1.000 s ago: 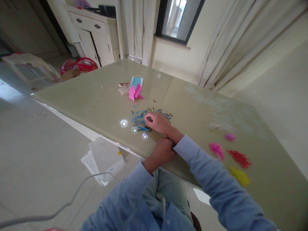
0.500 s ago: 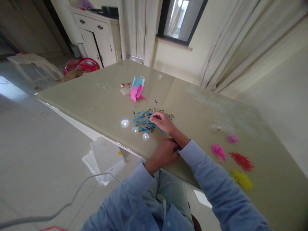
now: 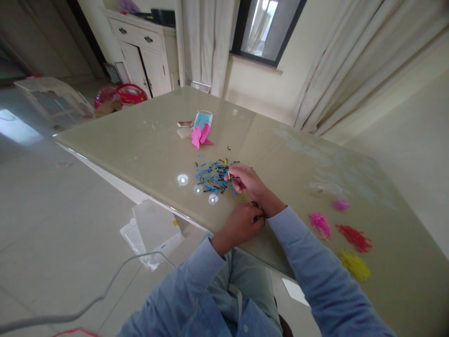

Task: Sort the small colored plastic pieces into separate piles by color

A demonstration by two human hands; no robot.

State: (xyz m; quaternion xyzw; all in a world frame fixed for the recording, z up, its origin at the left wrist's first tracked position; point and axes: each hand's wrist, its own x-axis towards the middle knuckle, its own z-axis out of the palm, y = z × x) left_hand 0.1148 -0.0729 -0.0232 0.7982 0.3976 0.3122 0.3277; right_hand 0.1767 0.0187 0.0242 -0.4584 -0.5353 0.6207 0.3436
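And it's the right arm (image 3: 319, 264) stretched furthest forward, slanting inward from the person's right, the right hand (image 3: 233, 179) out in front, fingers bent, thumb tucked below them! Closer to the body, the left arm (image 3: 189, 285) angles across, and there's the left hand (image 3: 242, 223), back uppermost, fingers curled in, right up by the right wrist (image 3: 274, 205), forearms almost meeting!

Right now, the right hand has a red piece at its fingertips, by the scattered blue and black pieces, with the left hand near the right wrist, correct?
Only the color is wrong: the piece in the right hand is yellow, not red, as the head view shows. The rest stands.
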